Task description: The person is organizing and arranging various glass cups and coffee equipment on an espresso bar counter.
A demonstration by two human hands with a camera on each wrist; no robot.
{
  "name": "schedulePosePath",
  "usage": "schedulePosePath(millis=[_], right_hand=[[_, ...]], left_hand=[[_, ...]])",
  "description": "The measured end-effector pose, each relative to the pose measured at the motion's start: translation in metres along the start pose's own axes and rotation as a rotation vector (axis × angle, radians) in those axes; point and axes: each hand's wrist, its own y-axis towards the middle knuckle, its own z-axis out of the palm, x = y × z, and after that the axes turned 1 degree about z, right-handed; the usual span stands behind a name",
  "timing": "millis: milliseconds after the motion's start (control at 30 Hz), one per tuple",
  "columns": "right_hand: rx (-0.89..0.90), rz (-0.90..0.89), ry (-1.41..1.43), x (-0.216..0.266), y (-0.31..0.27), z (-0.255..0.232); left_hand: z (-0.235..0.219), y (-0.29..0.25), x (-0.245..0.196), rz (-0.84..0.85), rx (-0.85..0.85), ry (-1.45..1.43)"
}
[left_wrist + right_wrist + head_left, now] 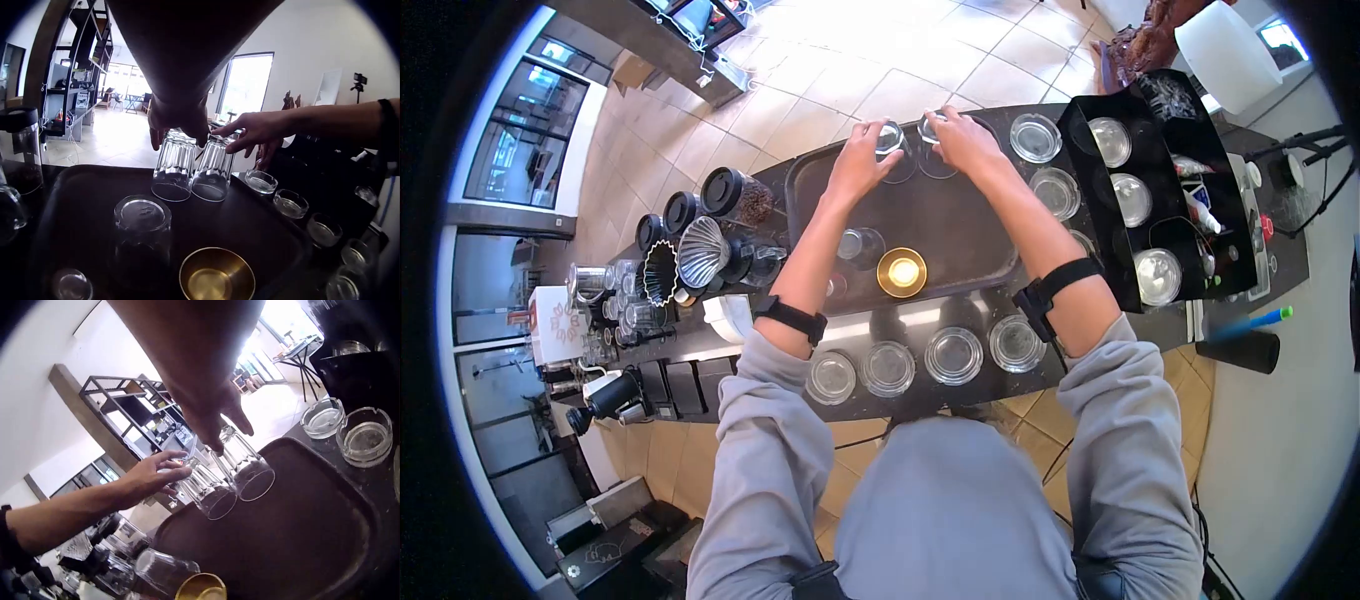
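Two fluted clear glasses stand upside down, side by side, at the far end of the dark tray (960,230). My left hand (863,168) holds the left glass (174,170) near its upturned base, thumb and fingers on opposite sides. My right hand (968,147) grips the right glass (250,472) the same way, fingers round the top. Both rims rest on the tray, close together. Nearer on the tray are another upturned glass (142,228), a small gold bowl (902,273) and a smaller clear glass (72,286).
Glass ashtrays line the tray's near side (953,355) and right side (1036,138). A black organizer (1090,180) stands at the right. Lidded jars (722,192), a ribbed dripper (703,251) and a glass server (762,266) crowd the left. The tray has a raised edge.
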Motion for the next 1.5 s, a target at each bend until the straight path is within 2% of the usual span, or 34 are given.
schedulePosePath(millis=[67,133,233,333,367,433,467,533,567,633,667,733,867,900,967,1000,1067,1133,1167,1200,1267,1333,1400,1500], right_hand=[[-0.047,-0.025,0.019,-0.001,0.003,0.000],[-0.066,-0.033,0.006,-0.005,0.010,0.007],[-0.076,-0.040,-0.005,-0.011,0.019,0.012],[-0.045,-0.095,0.023,-0.010,0.026,0.006],[-0.003,-0.098,0.023,-0.013,0.033,0.009],[0.029,-0.065,0.063,-0.017,0.041,0.010],[-0.084,-0.151,0.092,-0.028,0.045,0.022],[-0.021,-0.126,0.070,-0.022,0.044,0.010],[0.011,-0.121,0.098,-0.020,0.045,0.006],[0.001,-0.124,0.056,-0.025,0.052,0.011],[0.018,-0.100,0.060,-0.028,0.055,0.013],[0.009,-0.112,0.096,-0.035,0.060,0.019],[-0.051,-0.154,0.099,-0.035,0.052,0.014],[-0.057,-0.176,0.083,-0.034,0.049,0.008],[-0.001,-0.086,0.025,-0.027,0.042,-0.003],[-0.004,-0.109,0.004,-0.020,0.036,-0.015],[0.037,0.005,0.152,-0.002,0.014,-0.039],[-0.199,-0.232,0.152,-0.016,0.005,-0.049],[-0.257,-0.231,0.149,-0.022,0.005,-0.055],[-0.232,-0.140,0.156,-0.009,-0.006,-0.074],[-0.397,-0.092,0.217,0.026,-0.040,-0.098],[-0.459,-0.254,0.378,0.065,-0.076,-0.119],[-0.470,-0.200,0.713,0.119,-0.121,-0.128],[-0.513,-0.242,0.858,0.205,-0.180,-0.132]], left_hand=[[0.003,0.009,0.001,-0.019,0.021,0.029],[0.006,0.014,0.000,-0.085,0.110,0.050],[0.005,0.020,0.002,-0.081,0.156,0.064],[0.010,0.005,0.013,-0.089,0.021,0.110],[-0.009,-0.004,-0.005,-0.192,0.039,0.041],[-0.032,-0.029,-0.017,-0.226,-0.071,-0.117],[-0.046,-0.044,-0.028,-0.210,-0.164,-0.156],[-0.078,-0.073,-0.047,-0.182,-0.303,-0.204],[-0.091,-0.090,-0.054,-0.193,-0.320,-0.190],[-0.113,-0.126,-0.067,-0.318,-0.375,-0.844],[-0.124,-0.146,-0.073,-0.322,-0.396,-0.839],[-0.145,-0.190,-0.081,-0.320,-0.444,-1.090],[-0.170,-0.276,-0.092,-0.283,-0.600,-1.050],[-0.170,-0.300,-0.091,-0.313,-0.645,-1.112],[-0.182,-0.339,-0.087,-0.328,-0.723,-1.184],[-0.189,-0.358,-0.089,-0.301,-0.746,-1.210],[-0.205,-0.392,-0.091,-0.272,-0.790,-1.243],[-0.224,-0.423,-0.093,-0.129,-0.792,-1.356],[-0.233,-0.440,-0.092,-0.122,-0.796,-1.320],[-0.242,-0.455,-0.093,-0.109,-0.803,-1.328],[-0.259,-0.485,-0.090,-0.108,-0.853,-1.340],[-0.275,-0.518,-0.085,-0.082,-0.870,-1.348],[-0.295,-0.555,-0.080,-0.064,-0.894,-1.310],[-0.320,-0.616,-0.074,-0.075,-0.935,-1.262]])
